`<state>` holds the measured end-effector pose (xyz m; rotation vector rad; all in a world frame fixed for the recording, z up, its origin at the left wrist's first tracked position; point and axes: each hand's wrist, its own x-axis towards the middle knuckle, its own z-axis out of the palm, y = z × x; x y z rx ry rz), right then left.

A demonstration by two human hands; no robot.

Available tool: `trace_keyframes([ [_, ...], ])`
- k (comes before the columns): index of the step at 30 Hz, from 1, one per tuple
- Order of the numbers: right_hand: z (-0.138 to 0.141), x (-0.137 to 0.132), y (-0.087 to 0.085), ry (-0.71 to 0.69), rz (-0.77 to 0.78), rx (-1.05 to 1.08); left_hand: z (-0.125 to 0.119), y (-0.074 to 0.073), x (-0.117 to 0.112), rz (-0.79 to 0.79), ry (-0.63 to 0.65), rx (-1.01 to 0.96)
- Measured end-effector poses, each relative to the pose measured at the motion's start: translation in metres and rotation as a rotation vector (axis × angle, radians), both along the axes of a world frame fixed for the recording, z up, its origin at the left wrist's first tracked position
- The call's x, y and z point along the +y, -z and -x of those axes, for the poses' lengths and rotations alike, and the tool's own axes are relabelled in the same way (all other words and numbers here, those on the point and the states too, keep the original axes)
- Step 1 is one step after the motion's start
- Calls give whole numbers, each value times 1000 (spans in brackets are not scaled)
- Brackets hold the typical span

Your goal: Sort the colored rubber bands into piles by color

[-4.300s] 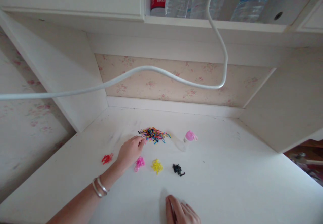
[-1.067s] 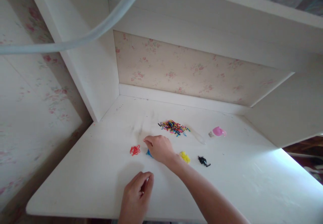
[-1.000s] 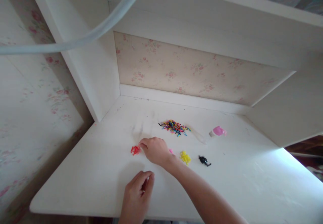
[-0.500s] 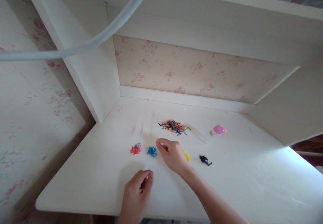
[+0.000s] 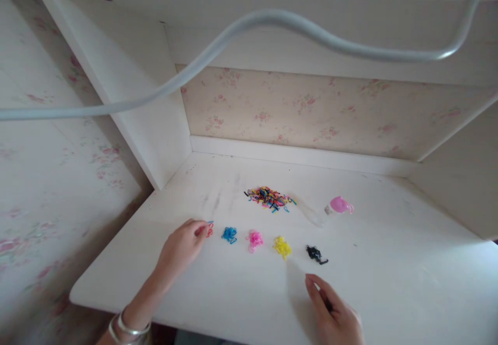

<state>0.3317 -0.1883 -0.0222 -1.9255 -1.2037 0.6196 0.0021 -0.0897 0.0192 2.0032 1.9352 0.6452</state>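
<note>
My left hand reaches over the small pile of red rubber bands, its fingertips pinched together at the pile and hiding much of it. A blue band shows at the top edge of that pile. Whatever the fingertips hold is too small to make out. To the right lie separate little heaps of blue rubber bands, pink rubber bands, yellow rubber bands and black rubber bands. Below the black heap, my right hand hovers with thumb and fingers closed; any contents are hidden.
Behind the heaps sits a larger mixed pile of coloured rubber bands. A clear plastic bag or wrapper and a pink item lie to its right. A pale cable crosses the upper view, above the white desk.
My left hand has moved up and left onto the red pile. My right hand has drawn back to the lower right, uncovering the pink and yellow heaps. The view has shifted somewhat.
</note>
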Motion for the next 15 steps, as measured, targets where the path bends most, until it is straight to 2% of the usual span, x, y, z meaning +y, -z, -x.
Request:
trace_keyframes([
  [3,-1,4,-1,-46,0,48,1,-3,18,80,20,160],
  [7,-5,6,0,-81,14,94,-8,-3,25,187,8,286],
  [15,1,2,7,-52,-129,158,-13,-4,29,219,-27,246],
])
